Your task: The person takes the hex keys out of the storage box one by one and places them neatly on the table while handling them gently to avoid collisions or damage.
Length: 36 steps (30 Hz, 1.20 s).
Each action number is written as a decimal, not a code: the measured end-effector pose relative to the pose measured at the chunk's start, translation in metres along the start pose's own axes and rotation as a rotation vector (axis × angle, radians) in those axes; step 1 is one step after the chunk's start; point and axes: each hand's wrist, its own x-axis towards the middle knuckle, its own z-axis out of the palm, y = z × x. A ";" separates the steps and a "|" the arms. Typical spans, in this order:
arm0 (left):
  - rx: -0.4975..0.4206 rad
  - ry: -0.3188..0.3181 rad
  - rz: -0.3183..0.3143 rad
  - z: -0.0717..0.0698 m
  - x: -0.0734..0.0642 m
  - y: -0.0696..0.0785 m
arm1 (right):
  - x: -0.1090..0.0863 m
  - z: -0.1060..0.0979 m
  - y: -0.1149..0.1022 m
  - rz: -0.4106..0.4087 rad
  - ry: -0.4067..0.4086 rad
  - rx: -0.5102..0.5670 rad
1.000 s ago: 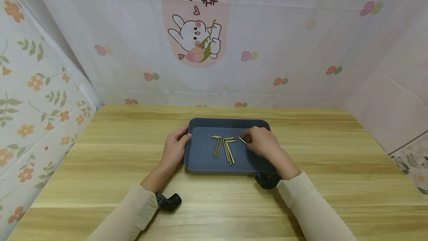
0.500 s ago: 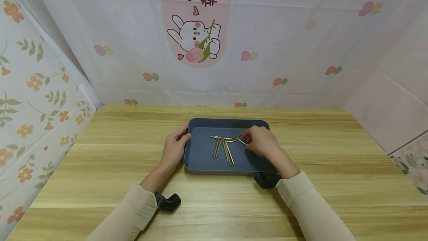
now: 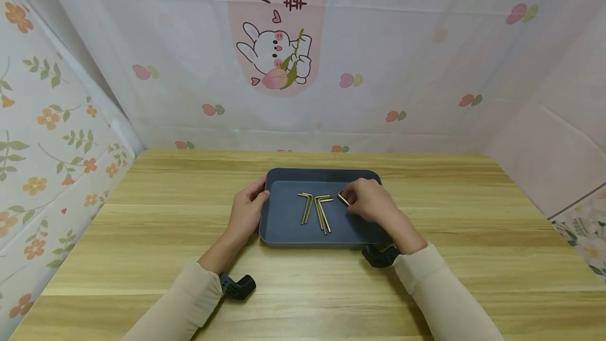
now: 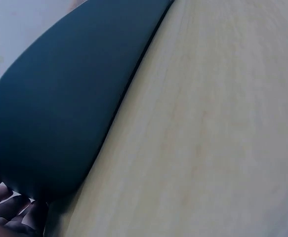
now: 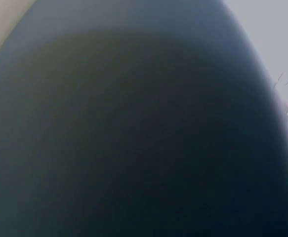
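Observation:
A dark blue-grey tray (image 3: 289, 233) lies on the wooden table. My left hand (image 3: 248, 207) grips its left side, thumb at the rim and the other fingers along the outer wall. In the left wrist view those fingertips (image 4: 15, 210) show at the tray's corner. Inside the tray, my right hand (image 3: 371, 199) pinches a brass-coloured hex key (image 3: 343, 197) over the right half; part of the key is hidden by the fingers. To its left lie several more hex keys (image 3: 323, 214) in a bunch, with a smaller bunch of hex keys (image 3: 306, 209) beside them.
The wooden table (image 3: 161, 214) extends on both sides of the tray. A printed cloth (image 3: 189, 67) hangs behind the table's far edge. The right wrist view is mostly filled by the dark, blurred tray wall (image 5: 144, 138).
The hex key in my right hand has turned and shifted slightly between the fingers. My left hand, the tray and the other keys have stayed in place.

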 end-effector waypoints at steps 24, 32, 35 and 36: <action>0.154 -0.036 0.062 -0.006 0.003 -0.002 | -0.018 -0.028 0.014 -0.038 0.068 0.158; 0.170 -0.033 0.049 -0.015 0.007 -0.003 | -0.021 -0.034 0.016 -0.064 0.090 0.147; 0.179 -0.042 0.046 -0.018 0.008 -0.002 | -0.023 -0.037 0.019 -0.055 0.073 0.185; 0.181 -0.042 0.043 -0.018 0.008 -0.002 | -0.023 -0.038 0.020 -0.050 0.068 0.197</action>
